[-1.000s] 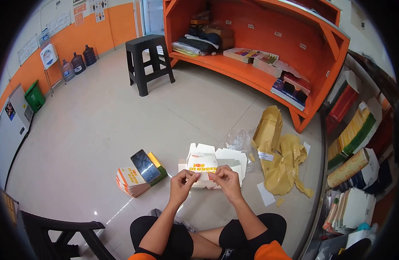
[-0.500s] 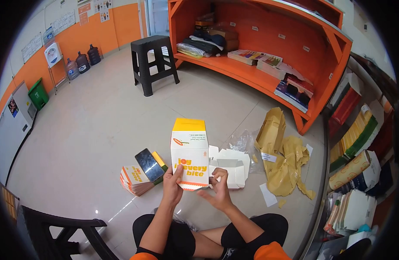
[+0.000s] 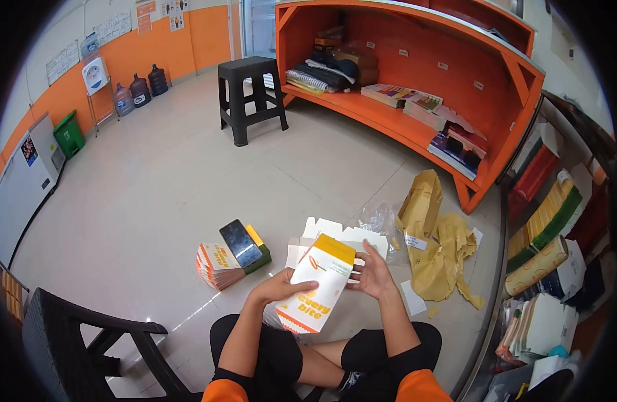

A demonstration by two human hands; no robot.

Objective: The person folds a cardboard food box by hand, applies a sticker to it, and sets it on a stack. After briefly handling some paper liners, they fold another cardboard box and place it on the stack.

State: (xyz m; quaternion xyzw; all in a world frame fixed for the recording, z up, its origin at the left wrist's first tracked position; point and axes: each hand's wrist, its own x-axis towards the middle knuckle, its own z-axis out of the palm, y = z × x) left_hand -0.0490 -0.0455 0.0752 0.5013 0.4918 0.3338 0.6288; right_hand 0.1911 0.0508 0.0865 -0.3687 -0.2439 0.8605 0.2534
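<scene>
My left hand (image 3: 282,288) is closed on a white cardboard food box (image 3: 313,295), its thumb across the printed front. The box has a yellow top end, orange and yellow lettering and a zigzag orange lower edge, and it tilts to the right over my lap. At its right edge is my right hand (image 3: 375,273), with fingertips against the side and thumb raised apart. Behind the box, white unprinted cardboard pieces (image 3: 325,229) with flaps lie on the floor, partly hidden. A stack of printed flat cartons (image 3: 217,264) sits to the left, with a dark phone (image 3: 241,243) beside it.
Crumpled brown wrapping paper (image 3: 432,254) and clear plastic (image 3: 382,221) lie on the right. An orange shelf (image 3: 389,124) holds books and cloth items. One black stool (image 3: 248,94) stands ahead, a black chair (image 3: 87,335) at lower left. Books and folders (image 3: 550,328) line the right side.
The box has come down nearer my lap and tilted to the right. My left hand has shifted onto its left side, while my right hand has risen from the bottom corner to the upper right edge.
</scene>
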